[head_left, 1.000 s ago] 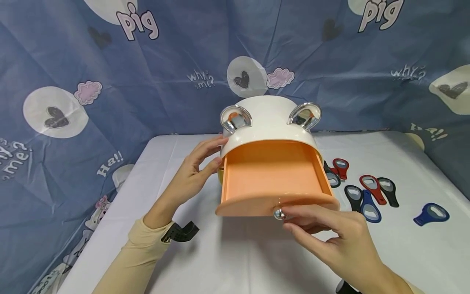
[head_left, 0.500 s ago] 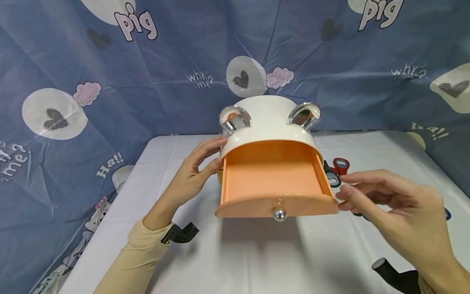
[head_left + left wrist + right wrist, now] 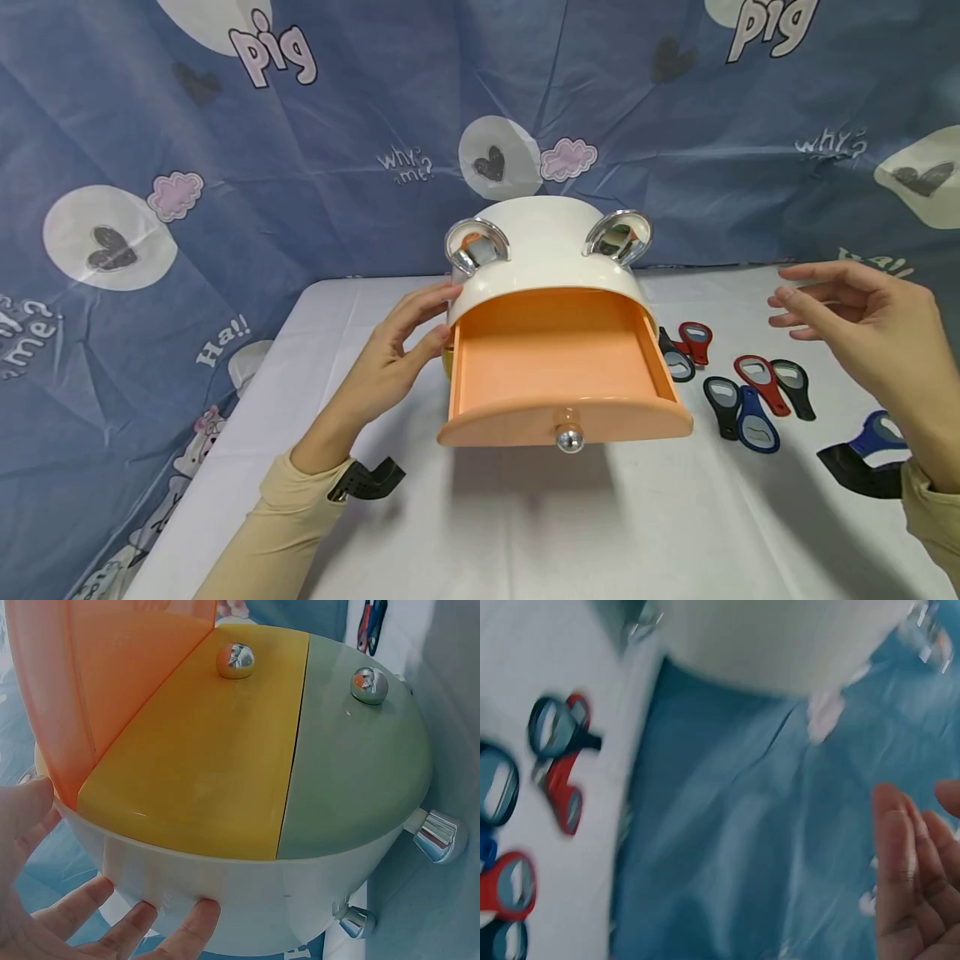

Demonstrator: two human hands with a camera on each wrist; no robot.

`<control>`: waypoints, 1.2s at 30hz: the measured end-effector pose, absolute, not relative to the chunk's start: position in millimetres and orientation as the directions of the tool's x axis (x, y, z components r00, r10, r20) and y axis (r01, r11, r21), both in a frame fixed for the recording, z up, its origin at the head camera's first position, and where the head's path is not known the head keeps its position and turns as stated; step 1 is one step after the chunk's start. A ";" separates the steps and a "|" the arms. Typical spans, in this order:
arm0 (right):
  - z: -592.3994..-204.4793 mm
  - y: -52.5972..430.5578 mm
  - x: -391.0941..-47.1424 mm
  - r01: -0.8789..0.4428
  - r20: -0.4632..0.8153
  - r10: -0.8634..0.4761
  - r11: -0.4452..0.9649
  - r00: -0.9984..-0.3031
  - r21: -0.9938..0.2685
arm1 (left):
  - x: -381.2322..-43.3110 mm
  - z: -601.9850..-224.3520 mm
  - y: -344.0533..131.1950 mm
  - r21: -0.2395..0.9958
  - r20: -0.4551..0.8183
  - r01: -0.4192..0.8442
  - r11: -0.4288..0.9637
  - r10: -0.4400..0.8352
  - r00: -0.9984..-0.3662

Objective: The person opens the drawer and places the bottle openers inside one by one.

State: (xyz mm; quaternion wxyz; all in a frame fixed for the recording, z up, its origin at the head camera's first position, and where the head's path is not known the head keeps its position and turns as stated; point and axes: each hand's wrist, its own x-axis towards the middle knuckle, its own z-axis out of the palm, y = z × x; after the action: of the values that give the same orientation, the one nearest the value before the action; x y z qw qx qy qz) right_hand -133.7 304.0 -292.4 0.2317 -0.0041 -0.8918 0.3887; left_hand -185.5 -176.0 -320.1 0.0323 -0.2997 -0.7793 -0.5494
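A small rounded white drawer cabinet (image 3: 543, 229) with chrome ear-like pieces stands at the middle of the table. Its top orange drawer (image 3: 510, 425) is pulled out, nothing inside, and has a silver ball knob (image 3: 569, 438). In the left wrist view, a yellow drawer (image 3: 195, 765) and a green drawer (image 3: 360, 757) are closed. My left hand (image 3: 401, 346) rests against the cabinet's left side, its fingertips on the white shell. To the right, my right hand (image 3: 873, 325) is raised in the air beyond the small tools, holding nothing, fingers loosely bent.
Several small red, black and blue ring-ended tools (image 3: 758, 419) lie on the white-covered table (image 3: 540, 533) right of the cabinet. One blue tool (image 3: 873, 433) is partly behind the right wrist's black strap. A printed blue cloth (image 3: 337, 150) hangs behind the table.
My right hand has let go of the orange drawer's knob and moved right and upward, away from the cabinet. The drawer stays out, and my left hand keeps its place.
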 end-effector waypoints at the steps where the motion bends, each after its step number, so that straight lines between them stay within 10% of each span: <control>1: -294.9 310.8 -137.8 -0.150 0.382 0.189 0.697 -0.905 -0.701 | -185.4 -320.2 -176.0 0.836 0.381 0.503 0.217 0.431 -0.818; 19: -336.6 395.3 -173.6 0.121 0.030 0.172 0.793 -0.985 -0.598 | -184.4 -321.0 -176.8 0.831 0.387 0.510 0.222 0.427 -0.817; 36: -348.8 373.7 -205.7 0.021 -0.114 -0.055 0.814 -0.992 -0.581 | -185.4 -320.1 -175.9 0.830 0.380 0.506 0.236 0.426 -0.821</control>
State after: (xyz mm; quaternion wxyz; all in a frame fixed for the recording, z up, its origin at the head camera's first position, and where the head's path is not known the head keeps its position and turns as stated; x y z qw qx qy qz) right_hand -205.7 373.7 -348.8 -0.0628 0.0089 -0.9503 0.3049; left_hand -185.4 -175.9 -320.1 0.0371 -0.2968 -0.7852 -0.5423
